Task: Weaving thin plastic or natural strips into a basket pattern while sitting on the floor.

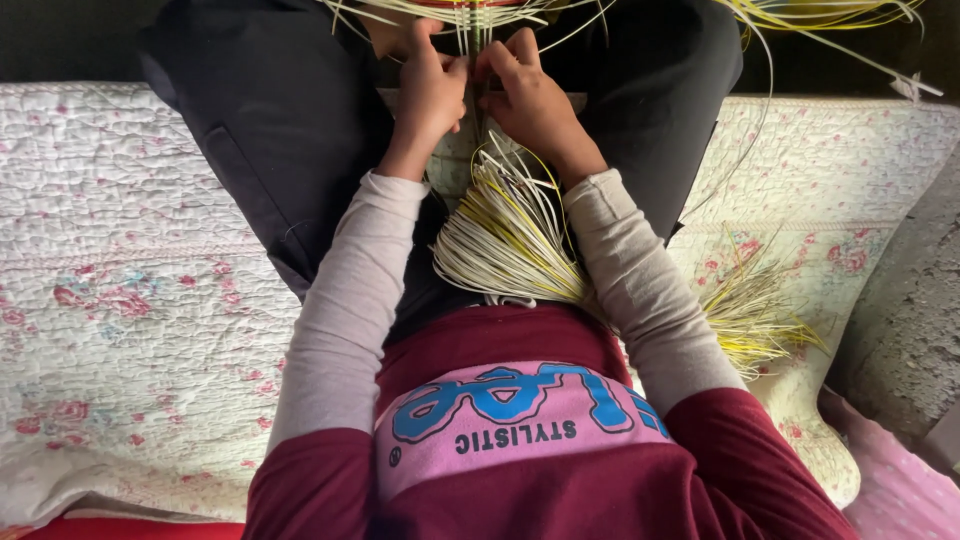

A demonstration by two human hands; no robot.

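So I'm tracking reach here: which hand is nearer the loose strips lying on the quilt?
Right. The right hand is up at the weaving, on the same side as the loose strips; the left hand is just beyond it.

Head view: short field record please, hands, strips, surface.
left hand: closed on thin pale strips at the top edge, close beside the right hand
right hand: fingers curled, grip on the same strips
woven strips: cream and yellow, fanning out at the top edge
loose strip bundle: lies in the lap between the forearms
second bundle: on the quilt, by the right arm
quilt: floral, white and pink
legs: black trousers, crossed
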